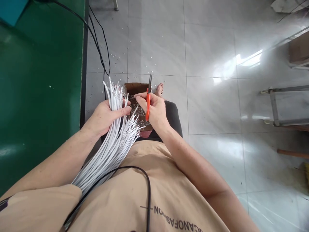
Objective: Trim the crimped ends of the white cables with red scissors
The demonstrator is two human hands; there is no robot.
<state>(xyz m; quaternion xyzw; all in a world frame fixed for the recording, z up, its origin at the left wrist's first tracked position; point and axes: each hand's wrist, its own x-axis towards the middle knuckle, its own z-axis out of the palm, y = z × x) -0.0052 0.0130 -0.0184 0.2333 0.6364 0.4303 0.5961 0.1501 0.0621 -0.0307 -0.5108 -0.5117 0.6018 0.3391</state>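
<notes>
White cables (106, 151) — gripped by the left hand (107, 116), lower ends hidden.

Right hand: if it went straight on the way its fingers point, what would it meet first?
The right hand would probably first meet the tips of the white wires in the left hand, though this single view leaves their relative heights unclear.

The left hand (103, 116) partly hides the white wires (111, 149).

the scissors (148, 106) have bright orange-red handles.
</notes>
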